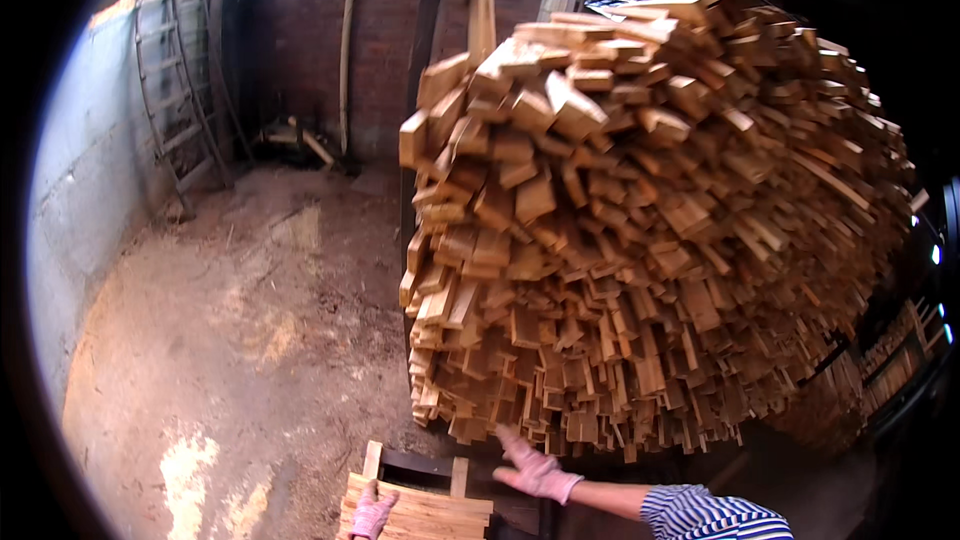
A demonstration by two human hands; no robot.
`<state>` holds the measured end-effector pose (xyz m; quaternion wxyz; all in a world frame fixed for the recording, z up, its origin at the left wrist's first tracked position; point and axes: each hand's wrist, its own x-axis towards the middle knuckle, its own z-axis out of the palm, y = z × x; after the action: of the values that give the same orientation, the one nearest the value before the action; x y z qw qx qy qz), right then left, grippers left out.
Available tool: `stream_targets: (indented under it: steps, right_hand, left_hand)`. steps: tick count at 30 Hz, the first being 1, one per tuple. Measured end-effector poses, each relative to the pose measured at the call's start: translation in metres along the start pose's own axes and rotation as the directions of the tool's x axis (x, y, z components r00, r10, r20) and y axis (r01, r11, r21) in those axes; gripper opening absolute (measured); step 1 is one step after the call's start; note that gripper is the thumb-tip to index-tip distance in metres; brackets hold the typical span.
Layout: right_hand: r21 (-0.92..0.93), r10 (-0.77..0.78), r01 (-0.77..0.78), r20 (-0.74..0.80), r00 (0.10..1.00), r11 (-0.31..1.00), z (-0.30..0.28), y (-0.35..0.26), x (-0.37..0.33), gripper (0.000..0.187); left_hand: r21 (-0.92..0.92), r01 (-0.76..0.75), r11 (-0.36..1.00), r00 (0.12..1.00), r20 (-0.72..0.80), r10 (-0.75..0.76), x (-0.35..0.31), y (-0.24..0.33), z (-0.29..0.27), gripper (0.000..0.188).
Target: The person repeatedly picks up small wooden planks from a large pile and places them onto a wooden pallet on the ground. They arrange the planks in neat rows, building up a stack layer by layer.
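My right hand (540, 475), in a pinkish work glove, reaches out with its fingers apart. It holds nothing and is close to the lower front of a tall pile of wooden pieces (620, 270). Lower down, my left hand (371, 514), gloved alike, is at the left part of a row of pale wooden slats (440, 516). Its finger and thumb stand apart, and I cannot tell whether it presses on the slats. Two short wooden bars (459, 477) stick out beyond the slats, over a dark frame (415, 464).
The pile rises on the right beside a dark upright post (410, 200). A ladder (175, 90) leans against the pale wall (85, 180) at left. Sawdust patches lie on the floor (240, 340). A bent pipe (346, 60) runs down the brick wall (290, 30).
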<state>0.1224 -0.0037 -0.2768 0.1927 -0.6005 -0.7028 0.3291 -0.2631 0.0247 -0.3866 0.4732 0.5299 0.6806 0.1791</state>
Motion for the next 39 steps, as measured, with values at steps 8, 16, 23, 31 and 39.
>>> stream_targets:
  steps: [8,16,23,31,39]
  right_hand:
    - [-0.422,-0.603,0.433,-0.602,0.523,0.796,-0.306,-0.160,0.013,0.084]
    - [-0.863,-0.770,-0.297,-0.501,0.395,0.409,-0.509,-0.277,0.078,0.071]
    - [-0.852,-0.533,-0.424,-0.523,0.665,0.308,-0.555,-0.295,0.142,0.041]
    - [-0.859,-0.633,-0.262,-0.503,0.588,0.440,-0.579,-0.280,0.174,0.023]
    - [-0.856,-0.785,-0.516,-0.298,0.544,-0.033,-0.569,-0.291,0.185,0.021]
  left_hand:
    - [-0.301,-0.539,0.786,0.826,-0.008,0.564,-0.018,0.289,-0.100,0.079]
    - [-0.329,-0.918,0.220,0.314,-0.268,0.911,-0.065,0.650,-0.158,0.046]
    - [0.172,-0.887,0.429,0.398,-0.185,0.898,0.020,0.849,-0.132,0.065]
    - [-0.599,-0.570,0.562,0.524,0.262,0.810,0.052,0.893,-0.099,0.065]
    - [-0.679,-0.447,0.582,0.635,0.217,0.741,0.032,0.892,-0.122,0.049]
